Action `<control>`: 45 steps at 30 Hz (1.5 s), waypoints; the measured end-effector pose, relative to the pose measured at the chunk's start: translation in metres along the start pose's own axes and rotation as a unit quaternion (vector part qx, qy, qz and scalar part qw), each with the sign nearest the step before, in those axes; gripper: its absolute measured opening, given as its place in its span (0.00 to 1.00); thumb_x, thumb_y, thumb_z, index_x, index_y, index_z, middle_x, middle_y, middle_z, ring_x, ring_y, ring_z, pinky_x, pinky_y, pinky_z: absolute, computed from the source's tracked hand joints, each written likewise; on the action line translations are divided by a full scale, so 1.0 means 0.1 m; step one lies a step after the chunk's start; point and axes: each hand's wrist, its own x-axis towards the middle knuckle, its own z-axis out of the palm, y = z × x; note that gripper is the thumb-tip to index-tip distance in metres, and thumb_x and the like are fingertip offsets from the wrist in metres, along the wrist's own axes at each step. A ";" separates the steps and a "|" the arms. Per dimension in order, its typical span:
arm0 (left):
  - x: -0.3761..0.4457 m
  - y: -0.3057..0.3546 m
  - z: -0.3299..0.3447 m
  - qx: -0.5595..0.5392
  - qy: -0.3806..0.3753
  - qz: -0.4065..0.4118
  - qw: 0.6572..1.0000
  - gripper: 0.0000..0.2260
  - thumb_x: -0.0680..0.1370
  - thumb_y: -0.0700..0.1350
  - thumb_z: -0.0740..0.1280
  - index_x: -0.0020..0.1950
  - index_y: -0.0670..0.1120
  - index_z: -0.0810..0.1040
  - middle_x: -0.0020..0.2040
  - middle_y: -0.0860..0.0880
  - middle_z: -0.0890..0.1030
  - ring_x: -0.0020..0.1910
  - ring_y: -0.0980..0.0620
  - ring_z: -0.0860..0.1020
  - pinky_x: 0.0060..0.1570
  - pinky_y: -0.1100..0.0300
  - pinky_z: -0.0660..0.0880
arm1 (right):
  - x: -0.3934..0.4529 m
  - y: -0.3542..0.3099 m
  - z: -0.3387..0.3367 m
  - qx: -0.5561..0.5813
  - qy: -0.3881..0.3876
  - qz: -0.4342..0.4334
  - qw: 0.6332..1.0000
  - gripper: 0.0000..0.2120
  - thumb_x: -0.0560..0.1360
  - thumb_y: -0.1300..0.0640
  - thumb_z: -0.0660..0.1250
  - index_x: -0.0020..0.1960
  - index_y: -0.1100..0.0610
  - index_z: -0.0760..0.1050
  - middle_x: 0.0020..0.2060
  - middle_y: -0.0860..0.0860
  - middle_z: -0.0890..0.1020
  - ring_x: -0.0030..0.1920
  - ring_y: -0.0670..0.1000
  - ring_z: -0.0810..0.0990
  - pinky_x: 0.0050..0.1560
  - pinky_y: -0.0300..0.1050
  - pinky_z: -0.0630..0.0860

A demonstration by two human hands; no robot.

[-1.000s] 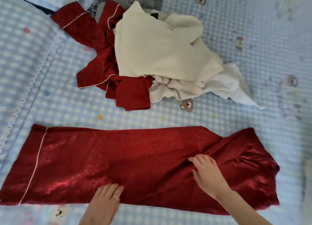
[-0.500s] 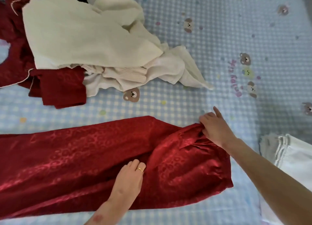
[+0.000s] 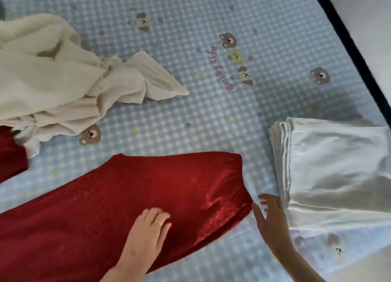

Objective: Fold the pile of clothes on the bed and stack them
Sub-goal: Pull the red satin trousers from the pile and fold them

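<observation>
- Your left hand (image 3: 148,228) lies flat, fingers straight, on the shiny red satin trousers (image 3: 127,197) spread across the blue checked bed sheet (image 3: 211,116).
- Your right hand (image 3: 269,216), fingers spread and holding nothing, is just beside the trousers' waistband edge.
- A folded white cloth stack (image 3: 330,167) lies beyond that hand; bare sheet separates the trousers from the cream unfolded pile (image 3: 63,80).

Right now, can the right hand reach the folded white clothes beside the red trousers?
Probably yes. The right hand is open, just past the end of the red trousers, and the folded white clothes lie right beside it on the bed sheet. Nothing lies between them.
</observation>
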 end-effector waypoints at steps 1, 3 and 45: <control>0.31 0.13 -0.03 -0.010 0.020 -0.008 1.000 0.18 0.79 0.55 0.56 0.51 0.47 0.81 0.49 0.51 0.80 0.48 0.52 0.76 0.51 0.60 0.72 | 0.03 -0.03 0.07 0.029 0.015 0.041 0.999 0.12 0.72 0.60 0.72 0.52 0.58 0.73 0.45 0.51 0.75 0.44 0.55 0.79 0.44 0.48 0.76; 0.97 0.42 0.01 -0.008 0.026 -0.007 1.000 0.17 0.77 0.53 0.63 0.60 0.45 0.77 0.58 0.48 0.78 0.58 0.47 0.76 0.61 0.54 0.72 | 0.10 -0.09 0.17 0.083 -0.007 0.096 0.992 0.17 0.71 0.54 0.73 0.55 0.58 0.73 0.45 0.50 0.77 0.45 0.54 0.79 0.46 0.47 0.76; -1.03 -1.37 0.20 0.126 -0.016 -0.365 0.922 0.30 0.80 0.59 0.40 0.76 0.43 0.55 0.77 0.43 0.56 0.76 0.48 0.51 0.74 0.51 0.48 | 0.62 -1.15 1.38 -0.370 -0.211 -0.324 0.845 0.31 0.79 0.38 0.39 0.76 0.52 0.55 0.76 0.52 0.59 0.75 0.54 0.56 0.72 0.63 0.54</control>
